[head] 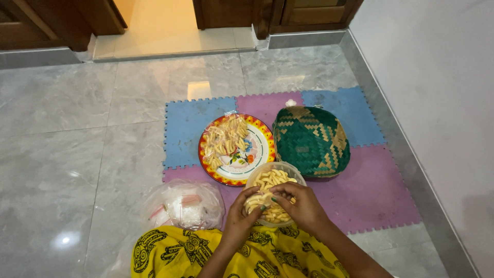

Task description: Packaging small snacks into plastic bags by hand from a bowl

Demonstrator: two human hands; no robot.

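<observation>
Snacks fill most of the clear round tub (275, 193) that stands on the purple foam mat (370, 198) just in front of the person's lap, and both hands are over it. The left hand (244, 211) curls at the near rim with its fingers bent together around a small clear packet of yellow finger-shaped snacks (256, 200); the right hand (303, 206) comes in from the other side, its fingertips pinched on the same packet above the tub. Judging by how things lie, the packing looks partly done: several filled packets (224, 141) already rest in a heap on the left half of the colourful round plate (257, 154), which lies beyond the tub on the mats, while the tub itself holds plenty of loose snacks, so a good deal seems left. Whether the packet in hand is filled or closed I cannot tell, the fingers hide its mouth. A green and tan woven basket (311, 141) sits upturned just right of the plate, touching or nearly touching the tub's far edge. To the left of the lap, on the grey tiled floor (62, 154), lies a crumpled clear plastic bag (182, 205) with pale things inside. Yellow patterned cloth (206, 255) covers the lap
</observation>
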